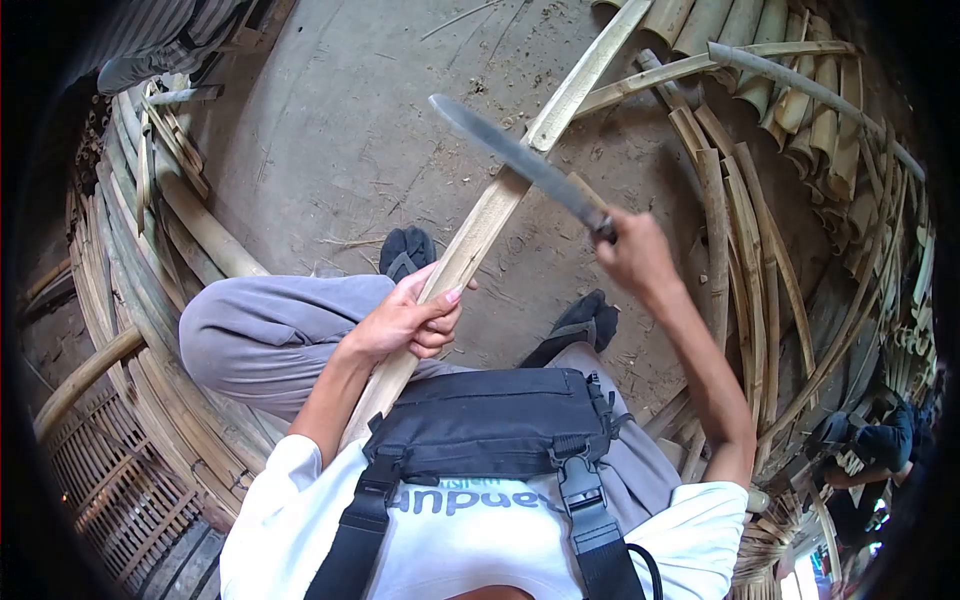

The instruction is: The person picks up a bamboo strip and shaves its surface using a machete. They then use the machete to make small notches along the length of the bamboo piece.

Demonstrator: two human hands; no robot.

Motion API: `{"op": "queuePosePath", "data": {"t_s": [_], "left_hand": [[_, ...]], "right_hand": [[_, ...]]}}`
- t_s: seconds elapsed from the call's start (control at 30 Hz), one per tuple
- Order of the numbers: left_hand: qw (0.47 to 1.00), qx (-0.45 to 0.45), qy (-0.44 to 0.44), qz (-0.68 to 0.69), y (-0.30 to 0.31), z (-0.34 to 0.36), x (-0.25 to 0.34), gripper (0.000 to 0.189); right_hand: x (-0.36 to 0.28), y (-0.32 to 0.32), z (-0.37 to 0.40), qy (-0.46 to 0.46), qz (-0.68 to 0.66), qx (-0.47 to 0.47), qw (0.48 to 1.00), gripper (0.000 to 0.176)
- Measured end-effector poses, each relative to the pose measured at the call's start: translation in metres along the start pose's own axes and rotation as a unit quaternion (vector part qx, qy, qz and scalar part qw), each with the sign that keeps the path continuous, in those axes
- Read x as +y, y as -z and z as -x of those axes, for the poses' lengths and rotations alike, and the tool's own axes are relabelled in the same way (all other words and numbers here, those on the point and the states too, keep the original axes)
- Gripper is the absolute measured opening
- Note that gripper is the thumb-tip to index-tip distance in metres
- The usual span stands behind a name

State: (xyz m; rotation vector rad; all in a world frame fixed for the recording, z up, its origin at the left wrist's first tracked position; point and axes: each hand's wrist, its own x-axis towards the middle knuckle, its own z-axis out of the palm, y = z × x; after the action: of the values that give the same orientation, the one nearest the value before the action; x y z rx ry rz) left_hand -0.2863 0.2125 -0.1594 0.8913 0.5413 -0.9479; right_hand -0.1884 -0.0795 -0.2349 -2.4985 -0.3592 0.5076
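Observation:
A long split bamboo strip (480,228) runs diagonally from my lap to the top of the view, its pale inner face up. My left hand (412,318) is wrapped round its lower part, above my left thigh. In my right hand (637,250) is the handle of a machete (515,155). The long grey blade points up and left and lies across the strip, over its middle; whether it touches the strip I cannot tell. A black pouch (495,420) is strapped across my chest.
Bamboo poles (200,225) are stacked along the left, beside a slatted bamboo panel (125,480). Split bamboo pieces (760,260) lie on the right and at the upper right. My feet in dark footwear rest on the concrete floor (330,130). Another person (880,440) is at the far right.

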Motion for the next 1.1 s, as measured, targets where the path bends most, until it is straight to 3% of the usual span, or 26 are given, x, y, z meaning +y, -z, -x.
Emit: {"op": "queuePosePath", "data": {"t_s": [0.03,0.07,0.1,0.17,0.2,0.23,0.3,0.37,0.4,0.5,0.57,0.63,0.7,0.73,0.83,0.87,0.9,0.97,1.03,1.1], "left_hand": [[1.0,-0.001,0.001,-0.002,-0.001,0.001,0.0,0.028],[1.0,-0.005,0.002,0.007,-0.002,0.002,-0.001,0.028],[1.0,-0.009,0.001,0.015,-0.002,0.002,-0.003,0.028],[0.999,-0.02,0.018,0.029,0.003,0.003,-0.007,0.028],[1.0,-0.007,0.012,0.011,0.001,0.005,-0.008,0.028],[1.0,0.005,0.0,-0.007,-0.002,0.005,-0.009,0.028],[1.0,-0.005,-0.004,-0.004,-0.003,0.003,-0.004,0.029],[1.0,-0.006,0.006,0.006,-0.003,0.003,-0.004,0.029],[1.0,-0.007,0.004,0.005,-0.002,0.002,-0.003,0.029],[1.0,-0.01,0.007,0.028,0.001,0.005,-0.009,0.03],[1.0,0.008,-0.006,-0.004,-0.001,0.003,-0.008,0.029],[1.0,0.004,-0.006,0.002,0.002,0.002,-0.007,0.028],[0.999,-0.013,0.011,0.04,0.004,0.002,-0.008,0.028],[0.999,-0.013,0.013,0.042,0.004,0.001,-0.009,0.028],[0.999,-0.012,0.017,0.037,0.004,0.005,-0.012,0.028],[0.999,-0.01,0.013,0.03,0.003,0.004,-0.011,0.029],[1.0,-0.009,0.005,0.02,0.002,0.002,-0.008,0.029],[0.999,-0.02,0.008,0.032,0.004,0.0,-0.004,0.028],[0.999,-0.018,0.017,0.039,0.003,0.001,-0.005,0.028],[0.999,-0.014,0.012,0.036,0.003,-0.001,-0.004,0.028]], "right_hand": [[-0.009,-0.007,0.012,-0.006,-0.072,-0.029,0.997,0.012],[-0.012,-0.018,0.022,0.031,-0.037,-0.024,0.999,0.013],[-0.024,-0.012,0.027,0.066,0.053,-0.078,0.993,0.016],[0.011,-0.022,0.01,0.076,0.083,-0.009,0.994,0.015],[0.022,-0.014,-0.006,-0.034,-0.005,0.05,0.998,0.014],[0.044,-0.006,-0.027,-0.096,-0.006,0.052,0.994,0.012],[0.036,0.014,-0.031,-0.061,0.052,0.074,0.994,0.012],[-0.002,0.014,-0.009,0.004,0.102,-0.027,0.994,0.014],[-0.011,0.006,0.004,0.069,0.064,-0.062,0.994,0.016],[-0.006,0.008,-0.004,0.011,0.06,-0.063,0.996,0.013],[0.015,0.008,-0.022,-0.088,-0.043,-0.022,0.995,0.013],[0.009,0.01,-0.016,-0.095,-0.061,-0.051,0.992,0.013],[-0.018,-0.002,0.011,0.004,-0.048,-0.065,0.997,0.014],[-0.019,-0.013,0.019,0.051,0.028,-0.103,0.993,0.015],[0.007,-0.007,0.001,-0.012,0.03,-0.048,0.998,0.014],[0.034,-0.011,-0.015,-0.053,-0.046,0.018,0.997,0.014],[0.035,0.006,-0.028,-0.05,0.039,0.002,0.998,0.015],[0.013,0.013,-0.016,-0.06,-0.021,-0.005,0.998,0.014],[-0.009,-0.003,0.006,0.036,-0.018,-0.045,0.998,0.011],[-0.008,-0.023,0.014,0.07,0.044,-0.105,0.991,0.013]]}}
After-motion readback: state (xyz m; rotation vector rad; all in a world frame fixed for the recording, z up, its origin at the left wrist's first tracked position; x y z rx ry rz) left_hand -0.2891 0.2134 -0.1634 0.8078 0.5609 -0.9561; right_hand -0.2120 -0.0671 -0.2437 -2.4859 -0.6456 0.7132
